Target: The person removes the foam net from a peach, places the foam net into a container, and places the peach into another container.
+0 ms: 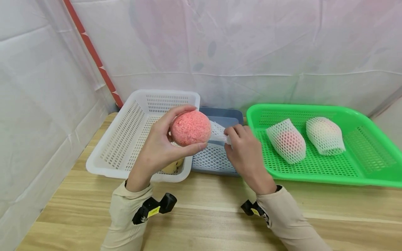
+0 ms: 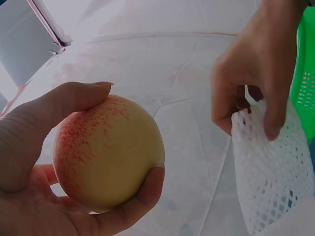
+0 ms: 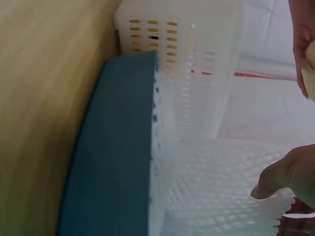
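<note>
A round peach (image 1: 191, 128), pinkish red on one side and pale yellow on the other (image 2: 123, 162), is gripped by my left hand (image 1: 157, 143) between thumb and fingers. It is held up over the right side of the white basket (image 1: 94, 161). My right hand (image 1: 246, 153) pinches the end of a white foam net sleeve (image 2: 273, 172), which hangs down from the fingertips in the left wrist view. Below that hand, more foam nets (image 1: 210, 157) lie in a blue-grey tray (image 1: 220, 112). The peach is outside the sleeve.
On the right, a green basket (image 1: 314, 177) holds two netted fruits, one reddish (image 1: 290, 141) and one paler (image 1: 325, 134). A yellowish fruit (image 1: 171, 168) shows partly behind my left hand in the white basket. White sheeting (image 1: 220, 52) hangs behind the wooden table (image 1: 204, 216).
</note>
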`<action>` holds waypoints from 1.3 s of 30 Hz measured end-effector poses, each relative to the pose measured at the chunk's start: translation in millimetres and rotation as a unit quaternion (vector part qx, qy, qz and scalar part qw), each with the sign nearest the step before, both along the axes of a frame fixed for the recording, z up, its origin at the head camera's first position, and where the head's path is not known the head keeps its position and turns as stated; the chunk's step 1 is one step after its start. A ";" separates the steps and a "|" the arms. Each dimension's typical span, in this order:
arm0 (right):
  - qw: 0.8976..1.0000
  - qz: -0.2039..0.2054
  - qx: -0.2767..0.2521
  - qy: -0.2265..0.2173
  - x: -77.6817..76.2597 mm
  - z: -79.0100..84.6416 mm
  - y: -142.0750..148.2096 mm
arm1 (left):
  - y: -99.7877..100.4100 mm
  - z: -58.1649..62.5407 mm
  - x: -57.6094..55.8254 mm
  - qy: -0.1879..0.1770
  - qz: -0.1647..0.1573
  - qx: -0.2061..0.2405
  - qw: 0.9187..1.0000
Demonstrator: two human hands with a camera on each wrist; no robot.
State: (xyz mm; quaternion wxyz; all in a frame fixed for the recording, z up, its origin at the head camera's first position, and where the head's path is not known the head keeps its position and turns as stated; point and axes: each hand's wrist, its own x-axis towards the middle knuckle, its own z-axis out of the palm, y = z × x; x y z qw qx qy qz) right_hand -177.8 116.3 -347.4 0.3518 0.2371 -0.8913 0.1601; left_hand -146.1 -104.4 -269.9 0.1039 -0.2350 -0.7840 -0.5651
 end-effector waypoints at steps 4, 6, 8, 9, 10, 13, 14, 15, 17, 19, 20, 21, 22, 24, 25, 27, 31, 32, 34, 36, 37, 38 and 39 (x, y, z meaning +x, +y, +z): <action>1.000 0.002 0.011 -0.010 -0.2 -9.9 -7.1 | -0.4 0.4 0.3 -0.001 0.001 -0.001 1.000; 0.999 0.004 0.021 -0.033 0.4 -15.2 -10.5 | -0.4 0.7 0.5 -0.002 0.001 -0.003 1.000; 0.997 0.005 0.035 -0.069 1.2 -19.4 -13.2 | -0.6 1.2 0.5 -0.003 0.001 -0.005 1.000; 0.995 0.006 0.043 -0.089 1.7 -20.9 -14.4 | -0.5 1.6 0.7 -0.004 0.001 -0.007 1.000; 0.993 0.006 0.050 -0.110 2.4 -21.9 -15.3 | -0.5 1.8 0.9 -0.005 0.002 -0.007 1.000; 0.980 0.009 0.080 -0.179 3.7 -23.7 -17.3 | -0.8 2.3 1.5 -0.007 0.003 -0.008 1.000; 0.975 0.011 0.092 -0.202 4.0 -24.1 -17.8 | -0.8 2.4 1.8 -0.007 0.003 -0.008 1.000; 0.969 0.013 0.106 -0.224 4.1 -24.7 -18.0 | -0.7 2.7 1.8 -0.005 0.002 -0.008 1.000; 0.956 0.018 0.133 -0.262 4.1 -26.1 -18.6 | -0.6 3.0 2.2 -0.005 0.002 -0.008 1.000; 0.946 0.018 0.150 -0.286 4.0 -27.5 -19.4 | -0.8 3.6 2.6 -0.003 0.001 -0.008 1.000; 0.943 0.019 0.155 -0.293 4.1 -27.9 -20.0 | -1.1 3.6 2.6 -0.003 0.002 -0.009 1.000; 0.941 0.018 0.157 -0.298 3.8 -28.6 -20.6 | -1.5 3.8 2.8 -0.003 0.001 -0.009 1.000; 0.941 0.019 0.156 -0.301 3.9 -28.9 -21.3 | -2.3 3.7 3.1 -0.006 0.003 -0.011 1.000; 0.941 0.023 0.153 -0.300 3.9 -28.9 -23.3 | -4.5 3.5 3.7 -0.011 0.005 -0.012 1.000; 0.943 0.026 0.150 -0.297 4.0 -28.8 -24.0 | -5.6 3.2 4.0 -0.013 0.006 -0.014 1.000; 0.948 0.032 0.144 -0.282 4.0 -27.9 -25.3 | -7.8 2.7 4.7 -0.018 0.009 -0.017 1.000; 0.970 0.036 0.112 -0.215 4.0 -23.6 -25.6 | -11.6 1.6 4.9 -0.019 0.013 -0.025 0.999; 0.975 0.037 0.101 -0.194 3.9 -22.3 -25.4 | -12.6 1.0 4.8 -0.021 0.014 -0.027 0.999; 0.983 0.041 0.077 -0.159 3.4 -20.2 -24.7 | -14.7 -0.7 4.7 -0.024 0.018 -0.034 0.999; 0.988 0.047 0.055 -0.136 3.2 -17.6 -24.8 | -17.4 -3.2 4.8 -0.031 0.023 -0.044 0.998; 0.989 0.050 0.043 -0.133 3.1 -16.1 -25.5 | -18.9 -4.6 4.9 -0.034 0.025 -0.050 0.998; 0.989 0.053 0.029 -0.136 3.4 -14.1 -26.6 | -20.7 -6.2 5.1 -0.037 0.029 -0.057 0.997; 0.988 0.056 0.013 -0.145 3.6 -12.3 -28.0 | -22.6 -7.9 5.4 -0.039 0.033 -0.065 0.997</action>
